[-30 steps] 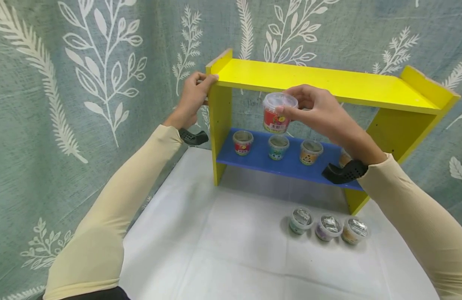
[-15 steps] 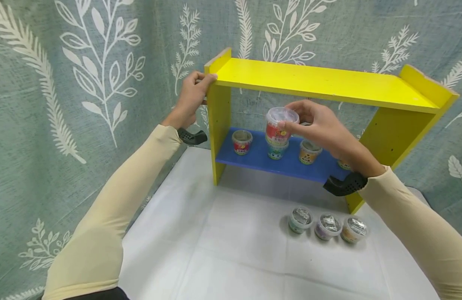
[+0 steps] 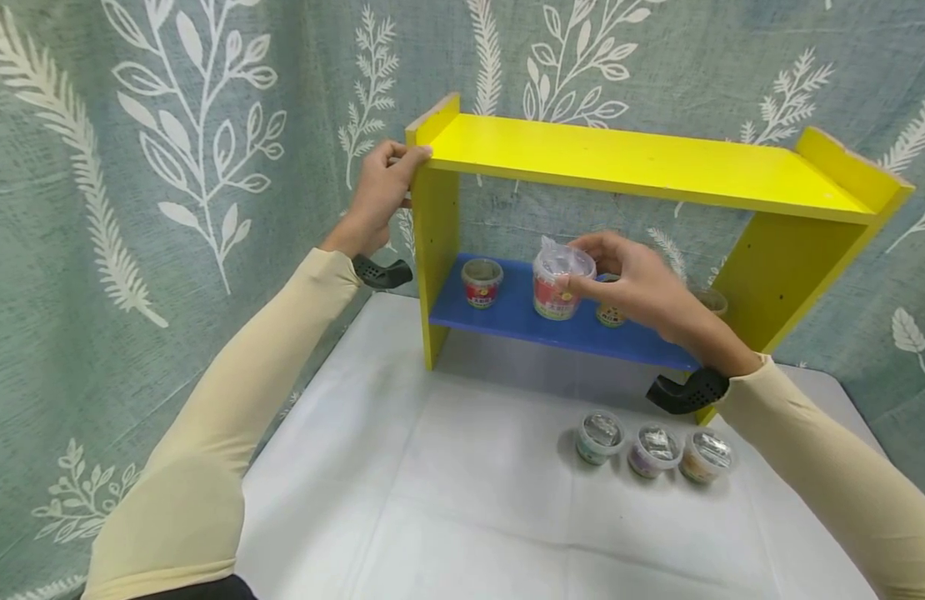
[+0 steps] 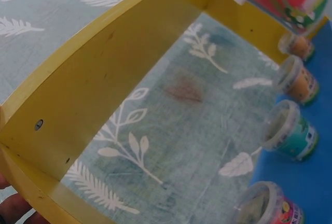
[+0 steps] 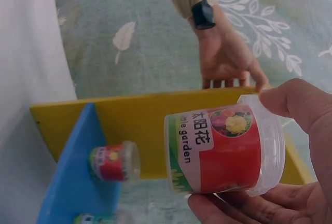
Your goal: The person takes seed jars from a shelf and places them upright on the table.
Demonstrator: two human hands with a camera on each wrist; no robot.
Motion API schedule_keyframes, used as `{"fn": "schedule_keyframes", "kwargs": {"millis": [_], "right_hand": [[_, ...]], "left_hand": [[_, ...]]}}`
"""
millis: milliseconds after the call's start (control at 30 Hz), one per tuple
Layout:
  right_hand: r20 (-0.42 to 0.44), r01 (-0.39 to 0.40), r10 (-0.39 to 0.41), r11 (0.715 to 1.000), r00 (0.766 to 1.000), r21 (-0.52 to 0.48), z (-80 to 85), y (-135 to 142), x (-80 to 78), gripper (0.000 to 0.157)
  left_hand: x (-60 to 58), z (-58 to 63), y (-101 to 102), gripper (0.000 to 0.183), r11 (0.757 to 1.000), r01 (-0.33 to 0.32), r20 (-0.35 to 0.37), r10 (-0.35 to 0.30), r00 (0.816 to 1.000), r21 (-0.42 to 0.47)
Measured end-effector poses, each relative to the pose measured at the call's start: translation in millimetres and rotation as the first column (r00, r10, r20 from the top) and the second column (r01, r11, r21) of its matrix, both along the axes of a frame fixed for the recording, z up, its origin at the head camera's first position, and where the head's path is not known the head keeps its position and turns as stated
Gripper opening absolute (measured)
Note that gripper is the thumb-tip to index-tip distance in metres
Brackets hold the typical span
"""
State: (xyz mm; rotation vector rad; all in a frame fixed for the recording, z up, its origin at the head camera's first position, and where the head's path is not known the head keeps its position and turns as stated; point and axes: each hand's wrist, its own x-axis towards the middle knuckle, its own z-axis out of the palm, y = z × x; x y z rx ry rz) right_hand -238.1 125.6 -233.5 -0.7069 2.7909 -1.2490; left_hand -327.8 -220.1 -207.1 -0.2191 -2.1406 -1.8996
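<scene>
A red-labelled plastic cup [image 3: 556, 292] with clear crinkled plastic at its top is pinched in my right hand [image 3: 635, 279], thumb in front and fingers behind the rim. It hangs in front of the blue board [image 3: 492, 327] of a yellow shelf unit. My left hand [image 3: 380, 192] grips the unit's upper left corner, thumb on the front edge. On the board stand a smaller red-labelled cup [image 3: 481, 283], a teal cup [image 4: 293, 136] hidden in the head view behind the held cup, and two orange-labelled cups, the nearer one [image 4: 298, 81] partly behind my right hand.
Three low clear tubs, green [image 3: 600, 437], purple [image 3: 655, 451] and orange [image 3: 707, 456], sit on the white tablecloth [image 3: 447, 500] before the unit's right half. The yellow top board [image 3: 620, 158] spans above my right hand. A patterned curtain [image 3: 200, 192] hangs behind.
My right hand has lowered the red-labelled cup from just under the top board to in front of the teal cup, covering it. My left hand keeps its grip on the corner.
</scene>
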Motion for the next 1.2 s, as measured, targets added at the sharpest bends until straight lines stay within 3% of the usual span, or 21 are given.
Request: {"fn": "schedule_keyframes", "kwargs": {"millis": [467, 1200], "right_hand": [[0.013, -0.056, 0.055, 0.997, 0.998, 0.050, -38.8, 14, -1.3, 0.065], [0.066, -0.079, 0.078, 0.997, 0.995, 0.022, -87.1, 22, -0.4, 0.065]], "left_hand": [[-0.9, 0.8, 0, 0.034, 1.000, 0.003, 0.005, -0.003, 1.000, 0.000], [-0.4, 0.1, 0, 0.034, 1.000, -0.003, 0.003, 0.003, 1.000, -0.002]]}}
